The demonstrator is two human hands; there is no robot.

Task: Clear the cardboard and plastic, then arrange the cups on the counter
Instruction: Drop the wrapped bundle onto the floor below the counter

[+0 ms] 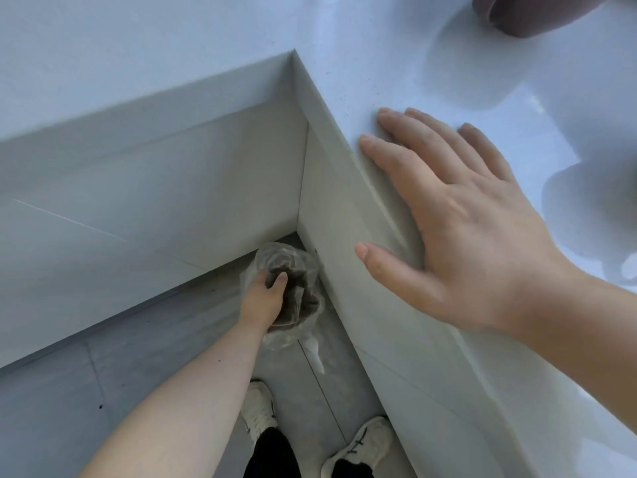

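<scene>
Crinkled clear plastic, bagging something brown, is clenched in the left hand low in the floor corner; the right hand lies flat, fingers spread, empty, on the glossy white bench.

White glossy counter, L-shaped with an inner corner, its top catching soft daylight glare and faint shadows at the right. Pale grey-white cabinet fronts below, flat-panelled, meeting at the corner. Grey tiled floor with thin grout lines and a few dark specks.
</scene>
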